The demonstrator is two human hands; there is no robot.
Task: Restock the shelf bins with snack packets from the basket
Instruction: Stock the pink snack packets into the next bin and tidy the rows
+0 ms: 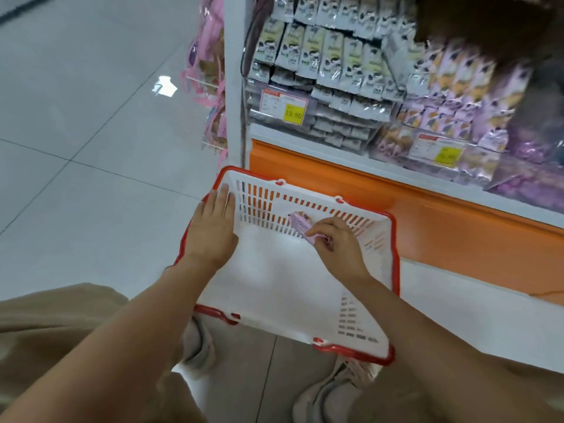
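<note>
- A lilac snack packet [298, 222] is pinched at its near end between the thumb and curled fingers of the right hand [335, 244]. It is held inside the basket, just right of the frame's middle, with its far end close to the slotted far wall.
- The white basket [274, 276], edged with a red rim, is seen at the centre of the frame, close to the foot of the shelf.
- The left hand [213, 230] is laid flat on the basket's left rim, fingers straight and together, with nothing gripped.
- Clear shelf bins [335, 129] are seen in the upper right. Grey-white packets [323, 56] are stacked in the left one, and lilac packets [457, 87] in the one to its right.
- A yellow price tag [293, 112] is fixed to the front of the left bin.
- An orange panel [427, 215] is run below the bins.
- Pink goods [210, 71] are hung at the shelf end, upper centre.
- A grey tiled floor [91, 148] is seen at the upper left, and pale shoes [195, 346] at the bottom.
</note>
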